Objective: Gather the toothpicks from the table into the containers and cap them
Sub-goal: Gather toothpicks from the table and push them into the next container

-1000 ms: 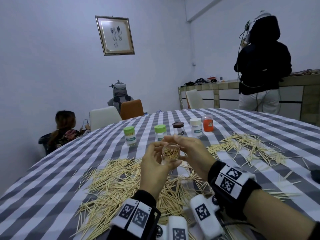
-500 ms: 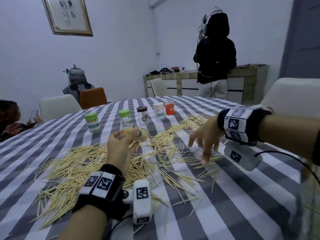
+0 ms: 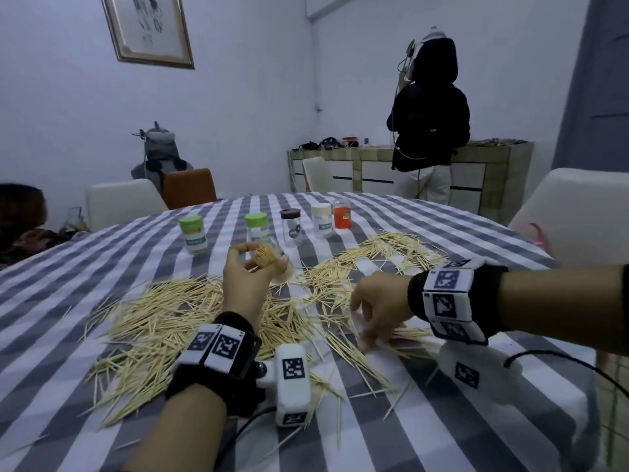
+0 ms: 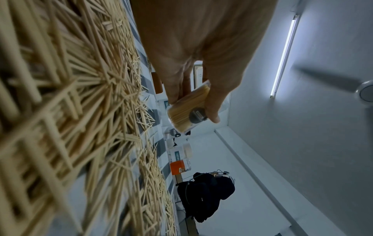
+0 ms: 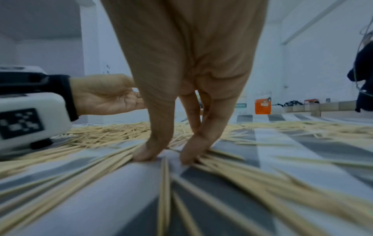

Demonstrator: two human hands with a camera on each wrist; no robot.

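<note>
Striped table (image 3: pixel 442 420): toothpicks (image 3: pixel 163 321), containers (image 3: pixel 194 233)

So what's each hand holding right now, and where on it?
The left hand grips the clear toothpick container by its sides, fingers and thumb around the body. The right hand holds nothing yet; its fingertips press on loose toothpicks.

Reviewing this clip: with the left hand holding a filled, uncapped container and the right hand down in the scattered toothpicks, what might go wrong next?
1. The clear container in the left hand looks tilted and open, packed with toothpicks; some may slide out.
2. The right hand has its fingertips pressed on loose toothpicks lying fanned at different angles, so a pinch may gather few, or crossed ones.
3. Toothpicks near the table edge may get swept off.
</note>
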